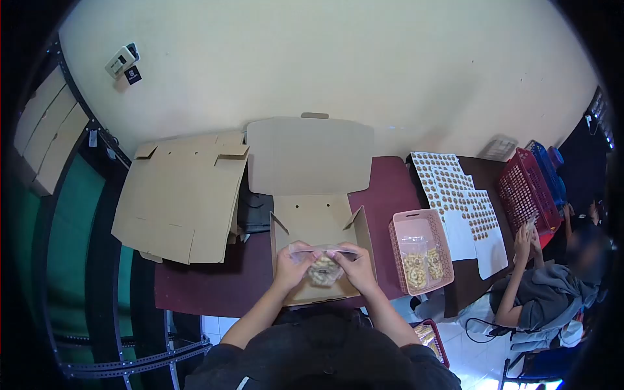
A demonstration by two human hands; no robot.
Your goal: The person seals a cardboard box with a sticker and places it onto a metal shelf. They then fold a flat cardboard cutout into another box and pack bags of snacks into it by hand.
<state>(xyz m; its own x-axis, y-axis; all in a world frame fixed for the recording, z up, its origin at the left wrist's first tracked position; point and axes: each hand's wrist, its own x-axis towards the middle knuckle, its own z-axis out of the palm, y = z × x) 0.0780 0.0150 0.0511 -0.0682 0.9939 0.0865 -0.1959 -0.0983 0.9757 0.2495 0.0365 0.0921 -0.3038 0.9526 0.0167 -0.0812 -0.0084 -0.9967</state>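
A clear plastic bag [325, 275] of pale, curled snacks hangs between my two hands, over the front of an open cardboard box [318, 211]. My left hand [292, 266] pinches the bag's upper left edge. At its upper right, the fingers of my right hand [356, 267] close on the same plastic. The box's lid stands raised behind it, and its inner floor shows beyond the bag. To the right of my right hand sits a pink basket [421, 224] with similar snack bags [415, 270] inside.
Flattened cardboard boxes [175, 195] lie stacked on the table's left. Sticker sheets [455, 195] spread over the dark right part, near a red basket [528, 188]. A seated person [552, 292] at right holds something small. A metal shelf rack [97, 260] stands at far left.
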